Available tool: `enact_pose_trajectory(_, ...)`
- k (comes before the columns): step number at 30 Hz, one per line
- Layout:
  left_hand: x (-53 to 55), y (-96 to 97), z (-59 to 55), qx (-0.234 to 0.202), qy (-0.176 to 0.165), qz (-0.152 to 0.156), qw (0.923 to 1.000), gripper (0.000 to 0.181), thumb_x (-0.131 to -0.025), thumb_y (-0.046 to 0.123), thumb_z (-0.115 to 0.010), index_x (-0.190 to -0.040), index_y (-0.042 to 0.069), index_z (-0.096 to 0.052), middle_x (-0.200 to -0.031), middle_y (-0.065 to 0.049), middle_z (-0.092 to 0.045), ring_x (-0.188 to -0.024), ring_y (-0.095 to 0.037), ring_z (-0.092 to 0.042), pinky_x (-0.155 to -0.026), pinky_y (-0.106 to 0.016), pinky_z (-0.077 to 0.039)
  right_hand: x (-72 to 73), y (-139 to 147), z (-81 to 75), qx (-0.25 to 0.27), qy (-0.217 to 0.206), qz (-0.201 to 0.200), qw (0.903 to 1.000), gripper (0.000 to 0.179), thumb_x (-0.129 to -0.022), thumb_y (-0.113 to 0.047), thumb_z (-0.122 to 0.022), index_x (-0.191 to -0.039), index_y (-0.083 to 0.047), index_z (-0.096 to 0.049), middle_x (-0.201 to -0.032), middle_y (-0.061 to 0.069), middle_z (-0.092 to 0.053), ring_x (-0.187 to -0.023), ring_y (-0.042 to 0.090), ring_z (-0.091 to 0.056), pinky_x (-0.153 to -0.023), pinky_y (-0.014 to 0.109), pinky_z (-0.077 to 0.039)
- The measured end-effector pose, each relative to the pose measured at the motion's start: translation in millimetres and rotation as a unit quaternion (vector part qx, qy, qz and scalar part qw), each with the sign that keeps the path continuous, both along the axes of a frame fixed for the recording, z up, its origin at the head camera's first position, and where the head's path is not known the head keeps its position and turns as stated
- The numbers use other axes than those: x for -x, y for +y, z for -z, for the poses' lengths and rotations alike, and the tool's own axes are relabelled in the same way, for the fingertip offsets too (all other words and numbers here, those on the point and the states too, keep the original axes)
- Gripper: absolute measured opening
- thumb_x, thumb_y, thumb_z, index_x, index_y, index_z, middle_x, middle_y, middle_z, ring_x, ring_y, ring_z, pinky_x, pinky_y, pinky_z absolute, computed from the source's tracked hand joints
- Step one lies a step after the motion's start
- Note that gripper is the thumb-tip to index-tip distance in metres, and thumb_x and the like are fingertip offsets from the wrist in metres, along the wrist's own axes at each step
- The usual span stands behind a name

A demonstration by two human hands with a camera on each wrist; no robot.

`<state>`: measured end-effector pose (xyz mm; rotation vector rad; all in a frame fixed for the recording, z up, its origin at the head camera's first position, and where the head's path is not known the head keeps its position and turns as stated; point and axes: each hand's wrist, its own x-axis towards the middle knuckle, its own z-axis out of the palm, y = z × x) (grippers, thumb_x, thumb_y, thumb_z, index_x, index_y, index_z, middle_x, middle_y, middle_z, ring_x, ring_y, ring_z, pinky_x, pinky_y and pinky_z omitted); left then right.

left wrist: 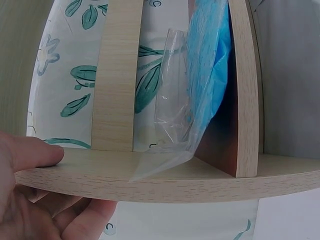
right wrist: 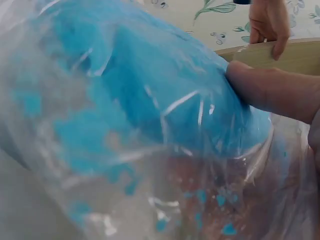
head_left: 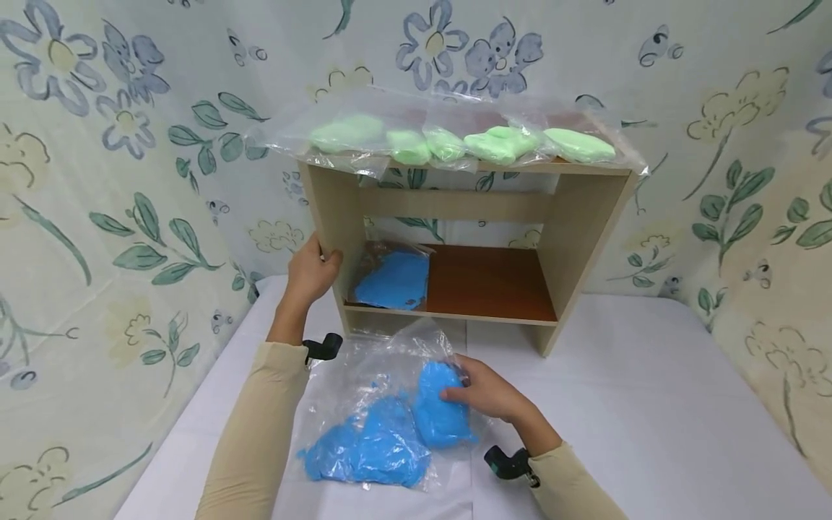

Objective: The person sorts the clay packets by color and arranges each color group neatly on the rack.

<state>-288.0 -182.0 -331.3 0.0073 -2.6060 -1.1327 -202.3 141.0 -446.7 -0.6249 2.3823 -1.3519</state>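
My left hand (head_left: pixel 312 271) grips the front edge of the left side panel (head_left: pixel 334 224) of a small wooden shelf; in the left wrist view the thumb is inside and the fingers outside. In front of the shelf, my right hand (head_left: pixel 490 390) holds a clear plastic bag of blue soft material (head_left: pixel 442 408), the thumb (right wrist: pixel 275 90) pressed on its near side. More blue lumps in clear plastic (head_left: pixel 390 440) lie just left of it on the white-covered table. Another flat blue bag (head_left: pixel 396 278) lies at the left of the lower board (head_left: pixel 487 282).
Several bags of pale green material (head_left: pixel 497 144) line the shelf's top, their loose plastic hanging over its front edge. The board's right part shows bare brown. A flowered cloth (head_left: pixel 162 217) hangs behind and at both sides of the white table (head_left: pixel 637 404).
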Motion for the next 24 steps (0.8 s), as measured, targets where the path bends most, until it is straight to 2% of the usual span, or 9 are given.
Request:
enact_pose_trajectory(4,-2.1,-3.4,0.9,0.005,0.003,-0.001,1.0,0.054,-0.097,0.028,-0.049,-0.145,0.006,-0.041,-0.146,-0.022,-0.052,-0.127,-0.042,-0.058,-0.098,-0.055,-0.054,-4.1,9,-14.9,-0.008,0.024,-0.035,0.9991,0.057,-0.092,-0.022,-0.069,-0.144,-0.01,-0.047,-0.139,0.018,-0.056,-0.125,0.043,-0.057,-0.09,0.057,-0.057)
enact_pose_trajectory(9,-1.9,-4.4,0.8,0.003,-0.003,0.004,1.0,0.055,-0.097,0.029,-0.049,-0.147,0.007,-0.039,-0.148,-0.022,-0.05,-0.127,-0.043,-0.057,-0.098,-0.055,-0.054,-3.1,25,-34.8,-0.007,0.05,-0.077,0.9958,0.057,-0.093,-0.025,-0.068,-0.144,-0.007,-0.048,-0.136,0.02,-0.058,-0.121,0.043,-0.06,-0.086,0.053,-0.059)
enact_pose_trajectory(12,-1.4,-4.3,0.0,0.003,-0.002,0.007,1.0,0.055,-0.098,0.029,-0.048,-0.148,0.007,-0.038,-0.149,-0.022,-0.049,-0.128,-0.043,-0.057,-0.098,-0.055,-0.054,0.9,32,-43.6,-0.002,0.063,-0.066,0.9958,0.059,-0.093,-0.025,-0.068,-0.145,-0.007,-0.046,-0.138,0.021,-0.057,-0.123,0.045,-0.058,-0.088,0.053,-0.059)
enact_pose_trajectory(19,-1.4,-1.9,-0.9,-0.003,-0.012,0.013,0.9998,0.057,-0.099,0.029,-0.048,-0.151,0.01,-0.035,-0.152,-0.02,-0.047,-0.129,-0.043,-0.056,-0.098,-0.056,-0.054,13.1,37,-59.8,0.0,0.088,-0.004,0.9961,0.063,-0.094,-0.023,-0.066,-0.148,-0.006,-0.039,-0.139,0.024,-0.054,-0.123,0.05,-0.057,-0.083,0.052,-0.06)
enact_pose_trajectory(21,-1.5,-1.2,-0.8,-0.005,-0.013,0.013,0.9998,0.057,-0.099,0.028,-0.048,-0.151,0.011,-0.034,-0.152,-0.02,-0.046,-0.13,-0.043,-0.055,-0.098,-0.056,-0.054,18.8,36,-63.2,0.004,0.091,0.01,0.9958,0.064,-0.095,-0.024,-0.065,-0.149,-0.006,-0.037,-0.14,0.025,-0.052,-0.121,0.049,-0.058,-0.081,0.05,-0.061)
enact_pose_trajectory(24,-1.4,-0.8,-0.4,-0.003,-0.011,0.012,0.9999,0.058,-0.098,0.028,-0.049,-0.151,0.01,-0.034,-0.152,-0.02,-0.046,-0.13,-0.043,-0.055,-0.099,-0.056,-0.053,30.2,31,-68.0,0.017,0.086,0.024,0.9959,0.065,-0.096,-0.024,-0.064,-0.151,-0.006,-0.035,-0.143,0.024,-0.05,-0.123,0.046,-0.058,-0.085,0.049,-0.06)
